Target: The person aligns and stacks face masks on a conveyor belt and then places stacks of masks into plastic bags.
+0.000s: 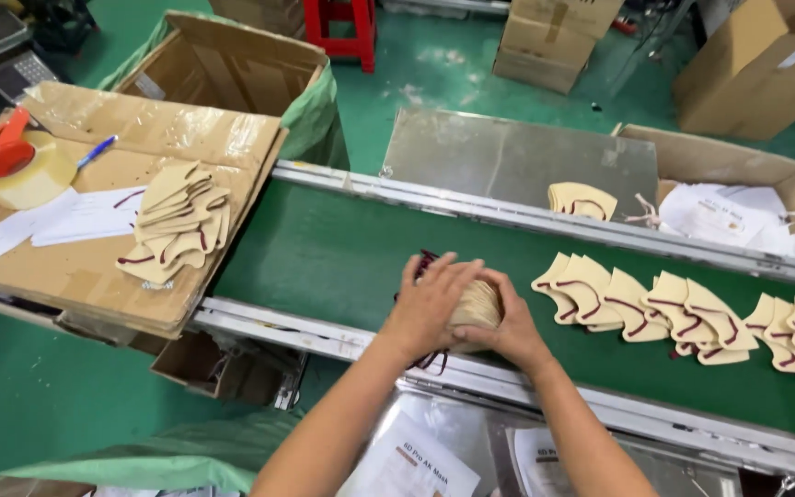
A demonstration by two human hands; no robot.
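Observation:
Both hands squeeze a stack of beige face masks (pixel 477 305) with dark red ear loops on the green conveyor belt (pixel 324 258). My left hand (pixel 427 306) covers the stack's left side and top. My right hand (pixel 508 324) wraps its right side. Dark red loops hang out below the hands. To the right, a row of several more beige masks (pixel 655 308) lies overlapped on the belt.
A flattened cardboard box at left carries another mask pile (pixel 175 221), papers, a blue pen (pixel 96 150) and a tape dispenser (pixel 11 156). An open box (pixel 232 64) stands behind it. A few masks (pixel 581 200) lie on a metal plate; printed bags (pixel 411 460) sit below.

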